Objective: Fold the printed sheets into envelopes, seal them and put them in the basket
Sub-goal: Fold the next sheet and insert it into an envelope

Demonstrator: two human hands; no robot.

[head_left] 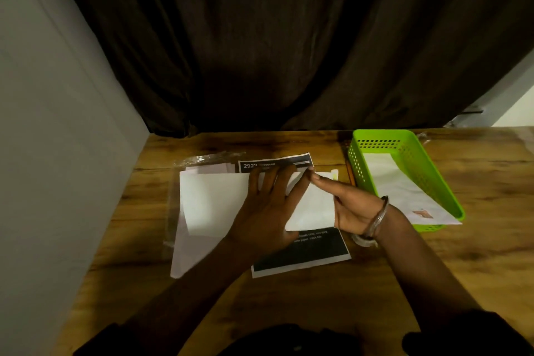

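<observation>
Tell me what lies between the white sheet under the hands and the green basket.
In the head view: the right hand and a thin orange pencil-like stick along the basket wall, on the wooden table.
</observation>
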